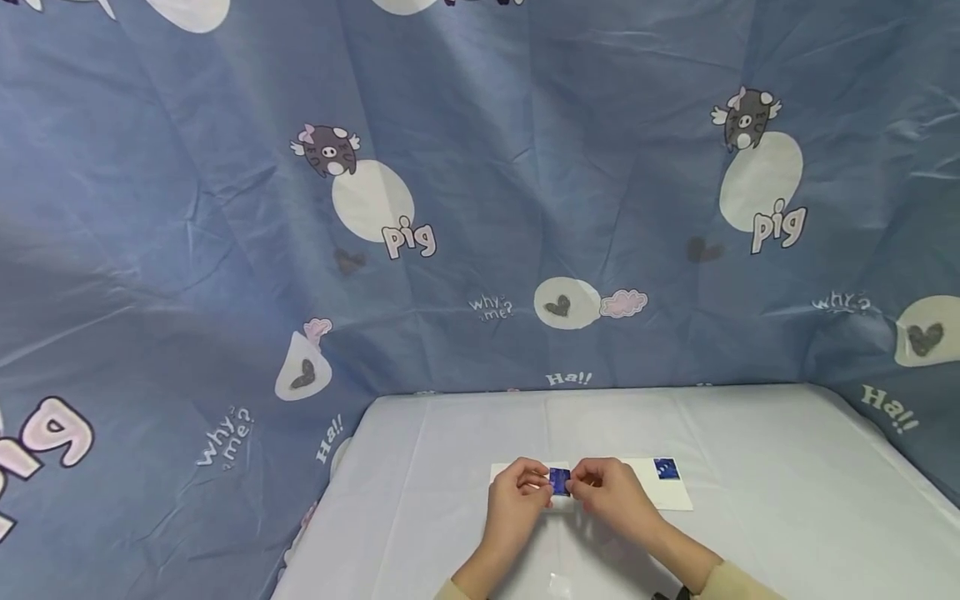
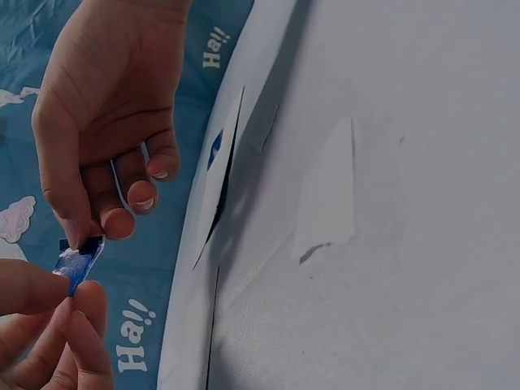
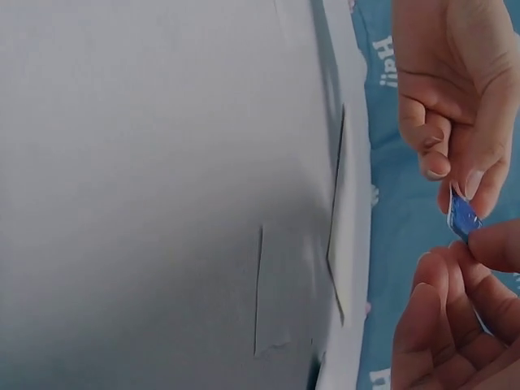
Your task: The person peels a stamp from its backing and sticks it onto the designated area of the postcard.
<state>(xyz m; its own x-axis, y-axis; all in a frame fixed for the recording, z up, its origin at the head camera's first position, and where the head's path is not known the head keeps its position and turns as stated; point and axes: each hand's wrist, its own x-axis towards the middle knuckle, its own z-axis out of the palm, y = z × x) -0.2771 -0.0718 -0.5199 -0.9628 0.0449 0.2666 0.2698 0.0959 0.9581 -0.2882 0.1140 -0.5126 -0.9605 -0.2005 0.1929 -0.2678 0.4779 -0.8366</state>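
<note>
Both hands meet over the white table around a small blue square sticker (image 1: 559, 481), stamp-sized and shiny. My left hand (image 1: 516, 502) pinches one edge between thumb and fingertips. From the other side, my right hand (image 1: 611, 497) pinches the opposite edge. The left wrist view shows the sticker (image 2: 79, 262) bent between the two sets of fingertips; in the right wrist view the sticker (image 3: 463, 217) has a pale edge. A white card (image 1: 501, 471) lies partly hidden behind the left hand. Beyond the right hand is another white card (image 1: 660, 492) bearing a similar blue square (image 1: 667, 468).
A small whitish piece of paper (image 1: 559, 586) lies near the front of the table, also visible as a pale strip (image 2: 329, 191) in the left wrist view. Blue printed cloth (image 1: 480, 250) hangs behind the white table (image 1: 435, 467).
</note>
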